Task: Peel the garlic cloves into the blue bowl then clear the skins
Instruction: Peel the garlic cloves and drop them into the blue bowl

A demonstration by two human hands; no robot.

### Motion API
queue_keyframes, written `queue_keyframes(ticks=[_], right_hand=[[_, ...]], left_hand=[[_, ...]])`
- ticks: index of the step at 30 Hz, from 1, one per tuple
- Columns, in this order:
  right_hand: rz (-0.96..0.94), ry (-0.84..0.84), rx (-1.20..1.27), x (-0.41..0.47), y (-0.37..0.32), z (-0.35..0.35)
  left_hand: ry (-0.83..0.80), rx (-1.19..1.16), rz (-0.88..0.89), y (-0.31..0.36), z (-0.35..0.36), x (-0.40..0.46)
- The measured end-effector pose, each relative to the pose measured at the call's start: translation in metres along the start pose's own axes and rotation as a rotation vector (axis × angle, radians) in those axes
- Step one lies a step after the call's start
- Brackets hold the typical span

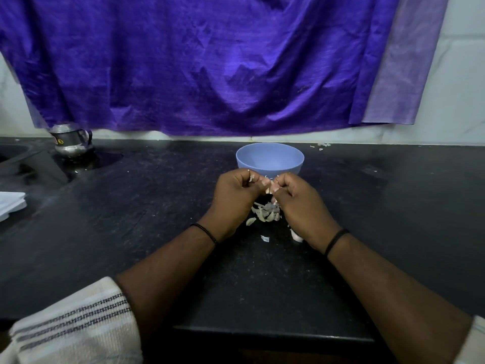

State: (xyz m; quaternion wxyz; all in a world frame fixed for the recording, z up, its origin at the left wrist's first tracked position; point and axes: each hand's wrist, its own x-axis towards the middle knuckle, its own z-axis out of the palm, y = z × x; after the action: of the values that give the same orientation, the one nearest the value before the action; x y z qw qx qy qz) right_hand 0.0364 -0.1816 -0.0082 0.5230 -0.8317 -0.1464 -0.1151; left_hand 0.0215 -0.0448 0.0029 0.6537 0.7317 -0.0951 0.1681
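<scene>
Black speckled counter [131,219] carries everything. My left hand [233,195] and right hand [301,203] meet at 6 o'clock of the blue bowl [270,160], fingers [265,183] pinching one garlic clove [268,189]. I'd tear its papery skin in small pulls, dropping flakes onto the skins [265,214] below.
</scene>
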Motion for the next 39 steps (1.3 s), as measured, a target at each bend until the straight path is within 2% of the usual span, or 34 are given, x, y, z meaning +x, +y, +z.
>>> queue_keyframes(ticks=[8, 13, 18, 24, 27, 32, 39], right_hand=[[0.001, 0.012, 0.037, 0.001, 0.001, -0.001], [-0.031, 0.031, -0.052, 0.001, 0.003, -0.006], [-0.075, 0.033, -0.154, -0.003, 0.004, -0.008], [-0.124, 0.000, -0.225, -0.005, 0.003, -0.009], [-0.130, -0.008, -0.198, -0.005, 0.005, -0.009], [-0.050, 0.081, -0.021, -0.002, 0.005, -0.009], [0.019, 0.082, 0.221, 0.000, 0.003, -0.011]], left_hand=[[-0.026, 0.041, -0.013, 0.001, -0.004, 0.003], [-0.063, 0.112, -0.083, -0.001, -0.013, 0.010], [-0.075, 0.287, -0.025, -0.006, -0.017, 0.012], [-0.164, 0.583, 0.076, -0.009, -0.021, 0.010], [-0.132, 0.575, 0.091, -0.006, -0.021, 0.011], [-0.018, 0.455, 0.153, -0.012, -0.020, 0.013], [-0.055, 0.335, 0.117, -0.015, -0.019, 0.016]])
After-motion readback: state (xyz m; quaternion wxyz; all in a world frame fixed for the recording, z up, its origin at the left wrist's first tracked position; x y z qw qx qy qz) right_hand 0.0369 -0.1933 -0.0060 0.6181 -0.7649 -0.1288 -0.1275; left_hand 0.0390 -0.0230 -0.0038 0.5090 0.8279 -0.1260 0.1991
